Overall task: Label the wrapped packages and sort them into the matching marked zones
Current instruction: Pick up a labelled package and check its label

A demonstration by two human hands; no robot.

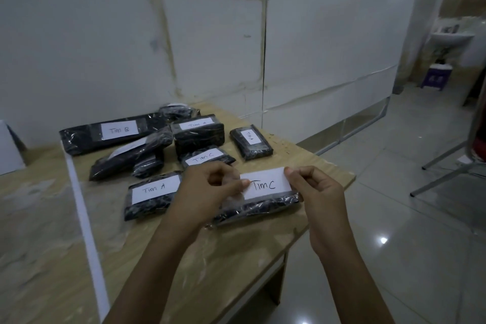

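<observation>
A white paper label (267,183) reading "Tim C" is pinched at its left end by my left hand (207,189) and at its right end by my right hand (314,189). It hovers just over a long black wrapped package (260,206) near the table's right edge. Several black wrapped packages lie behind: one marked "Tim A" (152,196) to the left, one "Tim C" (207,156), a "Tim B" one (113,133) at the back left, and two more "Tim A" ones (198,133) (251,142). Some unlabelled packages (131,156) lie between them.
A white strip (86,221) runs across the wooden table (236,258), dividing it. A white card (9,150) stands at the far left. The table's right edge drops to a tiled floor, where a metal chair frame (452,160) stands.
</observation>
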